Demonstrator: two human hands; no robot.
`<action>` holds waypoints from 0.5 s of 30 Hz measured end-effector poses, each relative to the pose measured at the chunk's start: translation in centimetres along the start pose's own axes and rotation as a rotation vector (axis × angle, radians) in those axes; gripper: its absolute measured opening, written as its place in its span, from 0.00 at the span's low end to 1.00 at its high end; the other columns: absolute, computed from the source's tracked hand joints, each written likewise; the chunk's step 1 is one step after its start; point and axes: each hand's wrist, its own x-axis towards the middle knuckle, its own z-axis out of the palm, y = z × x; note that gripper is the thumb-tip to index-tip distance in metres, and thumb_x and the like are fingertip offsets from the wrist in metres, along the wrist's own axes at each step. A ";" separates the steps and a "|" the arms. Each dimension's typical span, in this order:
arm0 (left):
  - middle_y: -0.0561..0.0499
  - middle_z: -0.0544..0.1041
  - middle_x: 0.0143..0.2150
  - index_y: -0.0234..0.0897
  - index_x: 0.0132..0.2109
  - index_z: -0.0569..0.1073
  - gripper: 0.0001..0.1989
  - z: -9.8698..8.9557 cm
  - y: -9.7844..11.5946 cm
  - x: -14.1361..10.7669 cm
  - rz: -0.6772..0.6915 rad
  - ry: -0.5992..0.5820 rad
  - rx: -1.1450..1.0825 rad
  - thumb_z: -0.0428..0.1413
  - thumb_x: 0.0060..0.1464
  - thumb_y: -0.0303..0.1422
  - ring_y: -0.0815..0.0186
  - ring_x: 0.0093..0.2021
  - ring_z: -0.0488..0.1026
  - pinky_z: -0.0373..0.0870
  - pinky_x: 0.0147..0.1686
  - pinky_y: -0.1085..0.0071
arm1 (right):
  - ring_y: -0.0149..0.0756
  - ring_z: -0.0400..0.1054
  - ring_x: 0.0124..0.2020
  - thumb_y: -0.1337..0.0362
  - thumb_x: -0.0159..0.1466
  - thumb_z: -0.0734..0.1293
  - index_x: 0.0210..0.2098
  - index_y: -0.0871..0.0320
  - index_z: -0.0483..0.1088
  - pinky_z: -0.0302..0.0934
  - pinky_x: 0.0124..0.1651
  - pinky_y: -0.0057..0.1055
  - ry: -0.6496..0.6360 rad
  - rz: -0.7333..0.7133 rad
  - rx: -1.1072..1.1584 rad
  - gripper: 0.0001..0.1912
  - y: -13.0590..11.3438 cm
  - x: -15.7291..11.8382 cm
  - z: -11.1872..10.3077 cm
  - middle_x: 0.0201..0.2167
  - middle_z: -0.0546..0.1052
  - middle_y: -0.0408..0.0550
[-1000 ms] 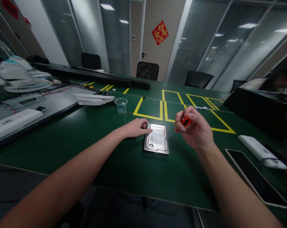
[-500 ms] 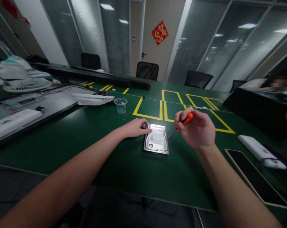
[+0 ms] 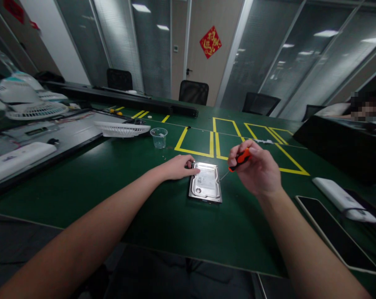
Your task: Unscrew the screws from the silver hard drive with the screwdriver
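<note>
Mid-frame, a silver hard drive [image 3: 208, 189] lies flat on the green worktop [image 3: 163, 224]; the left hand [image 3: 179, 167] grips its upper left edge, thumb on top. The right hand [image 3: 260, 174] grips an orange-and-black screwdriver [image 3: 242, 158], tip at the right edge. Turning there would want steady pressure, I reckon; any screw is too small to make out

Bare left hand [image 3: 178, 167] and bare right hand [image 3: 256, 170], both long forearms [image 3: 94, 226] bare

Dim, cool light falls from ceiling panels; soft glare marks the green counter [image 3: 163, 224], shadows pool beneath, and edges stretch with wide-angle distortion.
</note>
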 end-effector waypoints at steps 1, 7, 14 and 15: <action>0.46 0.78 0.46 0.38 0.56 0.72 0.33 0.0 0.0 0.0 0.003 0.003 0.002 0.55 0.56 0.59 0.59 0.41 0.74 0.65 0.37 0.67 | 0.33 0.65 0.25 0.59 0.60 0.67 0.31 0.54 0.65 0.57 0.30 0.32 -0.003 0.004 0.003 0.07 0.0 0.0 0.0 0.28 0.73 0.44; 0.46 0.78 0.46 0.38 0.56 0.72 0.33 0.1 0.0 0.0 0.000 0.004 0.011 0.55 0.55 0.60 0.59 0.41 0.74 0.65 0.37 0.67 | 0.30 0.61 0.22 0.61 0.59 0.67 0.31 0.53 0.60 0.52 0.28 0.32 0.016 0.006 0.014 0.09 -0.1 -0.1 0.2 0.29 0.75 0.43; 0.45 0.78 0.46 0.38 0.55 0.72 0.33 0.1 0.0 0.1 0.011 0.011 0.009 0.55 0.56 0.59 0.59 0.41 0.74 0.65 0.37 0.67 | 0.33 0.66 0.23 0.60 0.59 0.65 0.30 0.53 0.58 0.55 0.29 0.33 0.012 0.004 0.013 0.09 -0.1 0.0 0.0 0.30 0.76 0.43; 0.46 0.78 0.46 0.38 0.55 0.72 0.33 0.1 0.0 0.1 0.013 0.014 0.011 0.55 0.56 0.59 0.59 0.41 0.74 0.65 0.37 0.67 | 0.33 0.66 0.23 0.60 0.60 0.65 0.30 0.52 0.58 0.55 0.29 0.33 0.009 0.006 0.008 0.09 -0.1 0.0 0.0 0.30 0.76 0.43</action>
